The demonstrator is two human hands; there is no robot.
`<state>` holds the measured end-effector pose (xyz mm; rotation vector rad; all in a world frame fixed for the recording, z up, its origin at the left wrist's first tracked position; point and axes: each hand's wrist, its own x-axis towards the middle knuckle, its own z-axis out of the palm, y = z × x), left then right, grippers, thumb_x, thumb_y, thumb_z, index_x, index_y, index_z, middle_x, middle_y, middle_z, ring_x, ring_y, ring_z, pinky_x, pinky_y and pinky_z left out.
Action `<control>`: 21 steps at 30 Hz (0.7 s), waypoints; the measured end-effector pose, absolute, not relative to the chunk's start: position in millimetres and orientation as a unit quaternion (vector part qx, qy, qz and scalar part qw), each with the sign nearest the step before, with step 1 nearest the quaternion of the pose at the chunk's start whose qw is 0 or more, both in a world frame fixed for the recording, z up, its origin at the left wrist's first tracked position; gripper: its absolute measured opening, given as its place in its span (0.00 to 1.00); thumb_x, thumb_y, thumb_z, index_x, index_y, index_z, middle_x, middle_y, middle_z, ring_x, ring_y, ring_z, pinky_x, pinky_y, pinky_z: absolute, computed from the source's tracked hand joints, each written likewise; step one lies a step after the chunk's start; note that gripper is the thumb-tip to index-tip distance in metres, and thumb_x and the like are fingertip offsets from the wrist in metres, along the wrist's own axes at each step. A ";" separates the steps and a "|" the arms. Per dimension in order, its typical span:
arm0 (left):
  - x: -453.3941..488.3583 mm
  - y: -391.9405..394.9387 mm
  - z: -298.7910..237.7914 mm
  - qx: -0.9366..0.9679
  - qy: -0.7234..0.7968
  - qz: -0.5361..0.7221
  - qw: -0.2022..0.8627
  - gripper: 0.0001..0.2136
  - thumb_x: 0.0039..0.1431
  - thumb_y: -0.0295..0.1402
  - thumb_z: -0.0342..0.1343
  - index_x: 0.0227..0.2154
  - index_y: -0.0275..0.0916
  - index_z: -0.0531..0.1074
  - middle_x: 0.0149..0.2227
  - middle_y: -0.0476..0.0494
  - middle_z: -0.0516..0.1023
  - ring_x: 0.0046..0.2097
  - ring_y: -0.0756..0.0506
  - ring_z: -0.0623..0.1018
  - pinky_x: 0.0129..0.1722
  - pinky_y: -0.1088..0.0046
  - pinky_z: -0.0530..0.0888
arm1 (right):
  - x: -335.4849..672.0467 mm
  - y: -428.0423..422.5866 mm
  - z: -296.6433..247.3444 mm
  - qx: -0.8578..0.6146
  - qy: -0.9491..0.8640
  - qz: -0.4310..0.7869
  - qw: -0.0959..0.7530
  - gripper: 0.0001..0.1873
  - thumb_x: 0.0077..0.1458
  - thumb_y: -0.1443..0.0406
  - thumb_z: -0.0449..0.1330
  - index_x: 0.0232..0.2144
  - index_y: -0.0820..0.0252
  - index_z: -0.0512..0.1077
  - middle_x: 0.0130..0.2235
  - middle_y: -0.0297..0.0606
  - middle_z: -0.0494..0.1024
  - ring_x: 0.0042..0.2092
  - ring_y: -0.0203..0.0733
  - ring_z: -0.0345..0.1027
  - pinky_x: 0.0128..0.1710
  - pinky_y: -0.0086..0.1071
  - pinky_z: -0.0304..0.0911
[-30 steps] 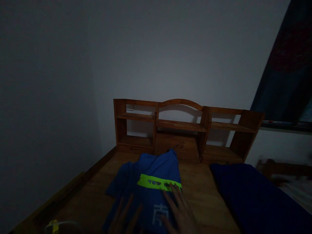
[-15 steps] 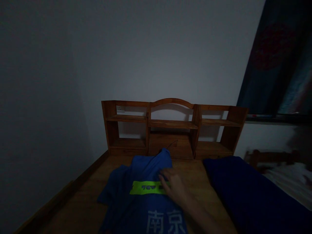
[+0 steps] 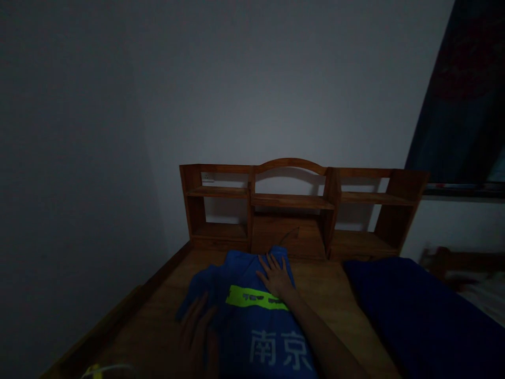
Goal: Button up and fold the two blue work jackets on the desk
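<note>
A blue T-shirt (image 3: 244, 326) with a bright green stripe and white characters lies spread on the wooden bed board. On its upper right part, near the shoulder, my right hand (image 3: 276, 279) rests flat with the fingers spread. Over the shirt's left side is my left hand (image 3: 197, 337), dim and slightly blurred, its fingers stretched out and apart. I cannot tell whether it touches the cloth. The right sleeve is partly covered by my right hand and forearm.
A wooden headboard shelf (image 3: 292, 201) stands along the wall at the far end. To the right lies a dark blue folded cloth or mat (image 3: 418, 310). A yellow item with a pale cord (image 3: 97, 371) shows at the bottom left. A dark curtain (image 3: 461, 100) hangs at upper right.
My left hand has come into view over the shirt's left side. My right hand has moved up toward the shoulder and flattened with fingers spread. The view has turned slightly left.
</note>
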<state>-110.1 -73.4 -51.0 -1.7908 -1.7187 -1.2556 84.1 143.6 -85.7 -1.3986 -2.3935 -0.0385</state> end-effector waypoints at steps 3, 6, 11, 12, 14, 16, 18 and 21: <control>-97.9 -2.5 -19.2 -0.725 -0.570 -0.361 0.135 0.17 0.63 0.35 0.42 0.52 0.43 0.65 0.60 0.45 0.62 0.62 0.43 0.59 0.60 0.58 0.60 | 83.2 146.8 -87.1 -0.506 -0.847 -0.016 0.165 0.34 0.60 0.45 0.30 0.64 0.50 0.40 0.66 0.39 0.43 0.66 0.46 0.30 0.61 0.51 0.19; -106.5 72.1 -27.4 -0.769 -0.577 -0.250 0.116 0.19 0.62 0.40 0.44 0.53 0.41 0.66 0.62 0.41 0.59 0.63 0.39 0.56 0.61 0.54 0.55 | 82.7 148.7 -89.9 -0.513 -0.844 -0.012 0.159 0.35 0.60 0.45 0.29 0.65 0.52 0.37 0.66 0.39 0.43 0.66 0.43 0.31 0.62 0.49 0.19; -153.0 126.7 -82.1 -0.704 -0.678 -0.201 0.067 0.23 0.61 0.46 0.43 0.54 0.40 0.64 0.57 0.37 0.66 0.57 0.40 0.66 0.54 0.59 0.62 | 83.7 148.6 -93.7 -0.516 -0.837 -0.010 0.183 0.37 0.60 0.46 0.28 0.65 0.59 0.36 0.66 0.39 0.43 0.66 0.41 0.32 0.63 0.44 0.21; -160.6 128.0 -88.9 -0.686 -0.688 -0.223 0.074 0.22 0.62 0.46 0.42 0.53 0.40 0.65 0.55 0.37 0.68 0.54 0.41 0.69 0.53 0.62 0.64 | 83.8 148.6 -94.4 -0.520 -0.832 -0.013 0.192 0.38 0.60 0.45 0.28 0.65 0.61 0.37 0.66 0.39 0.42 0.66 0.41 0.31 0.63 0.43 0.21; -171.1 126.1 -94.4 -0.653 -0.706 -0.256 0.091 0.22 0.62 0.46 0.41 0.49 0.38 0.68 0.49 0.38 0.73 0.50 0.43 0.72 0.52 0.65 0.64 | 83.7 148.5 -95.3 -0.533 -0.820 -0.023 0.208 0.39 0.60 0.45 0.29 0.65 0.62 0.38 0.66 0.39 0.42 0.67 0.41 0.30 0.63 0.42 0.22; -176.1 120.7 -90.5 -0.631 -0.726 -0.255 0.099 0.22 0.61 0.47 0.42 0.45 0.36 0.70 0.44 0.38 0.76 0.47 0.42 0.74 0.51 0.65 0.64 | 83.3 148.2 -95.2 -0.543 -0.809 -0.037 0.222 0.39 0.60 0.45 0.30 0.65 0.62 0.39 0.66 0.38 0.42 0.67 0.42 0.29 0.63 0.43 0.22; -177.5 113.7 -79.9 -0.612 -0.747 -0.237 0.105 0.22 0.61 0.49 0.43 0.43 0.36 0.72 0.40 0.37 0.78 0.45 0.41 0.75 0.48 0.66 0.65 | 82.9 147.8 -94.1 -0.550 -0.801 -0.047 0.231 0.37 0.61 0.46 0.30 0.65 0.60 0.39 0.66 0.37 0.42 0.67 0.42 0.28 0.63 0.44 0.22; -176.9 101.5 -57.3 -0.584 -0.774 -0.217 0.113 0.22 0.61 0.49 0.41 0.44 0.40 0.72 0.35 0.39 0.78 0.39 0.41 0.77 0.39 0.69 0.67 | 82.4 147.5 -92.0 -0.561 -0.791 -0.058 0.238 0.37 0.61 0.46 0.30 0.65 0.60 0.40 0.66 0.37 0.42 0.67 0.43 0.27 0.63 0.45 0.22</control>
